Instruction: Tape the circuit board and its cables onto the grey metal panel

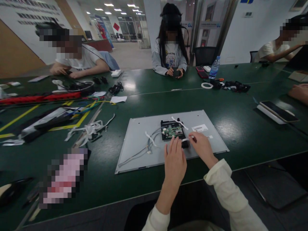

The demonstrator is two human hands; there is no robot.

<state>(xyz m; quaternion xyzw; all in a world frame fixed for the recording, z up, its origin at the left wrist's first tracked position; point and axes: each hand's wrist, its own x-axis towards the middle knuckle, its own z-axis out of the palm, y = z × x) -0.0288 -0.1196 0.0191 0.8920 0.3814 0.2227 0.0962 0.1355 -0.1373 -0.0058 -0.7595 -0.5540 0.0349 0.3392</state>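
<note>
A flat grey panel (137,134) lies on the green table, with a black housing (165,124) on its middle. A green circuit board (172,132) sits in the housing. My left hand (175,157) rests at the housing's near edge, fingers stretched out and flat; its palm is turned down. To its right, my right hand (202,148) pinches the end of a white tape strip (185,140) that reaches to the housing. Another tape strip (179,123) crosses the housing's far edge. Grey cables (134,156) run left across the panel, under a further strip of tape.
Crumpled white strips (92,130) lie left of the panel, near a pixelated pink item (67,176). A phone (279,110) is at the right. Farther back are a water bottle (214,68), a tape roll (207,85) and black cables (237,86). Three other people sit around the table.
</note>
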